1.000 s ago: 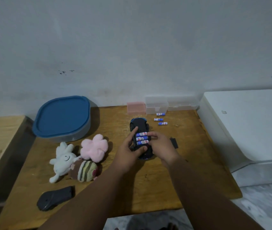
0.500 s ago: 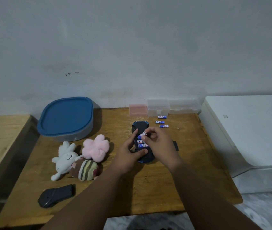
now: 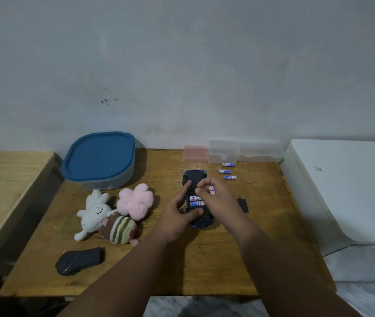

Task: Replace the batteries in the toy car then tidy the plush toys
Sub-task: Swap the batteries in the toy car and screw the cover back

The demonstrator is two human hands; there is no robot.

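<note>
We are pinching a light, likely slippery battery (image 3: 211,190) mid-barrel in our right hand (image 3: 217,199); our left hand (image 3: 176,217) is gripping the rigid toy car (image 3: 194,175) by its sides on the surface (image 3: 204,259).

A tub (image 3: 99,156) with a blue lid sits at the back left of the desk (image 3: 182,266). A pink box (image 3: 195,153) and two clear boxes (image 3: 224,151) stand by the wall. A black mouse-shaped thing (image 3: 79,261) lies front left. A big white thing (image 3: 346,184) stands to the right.
</note>
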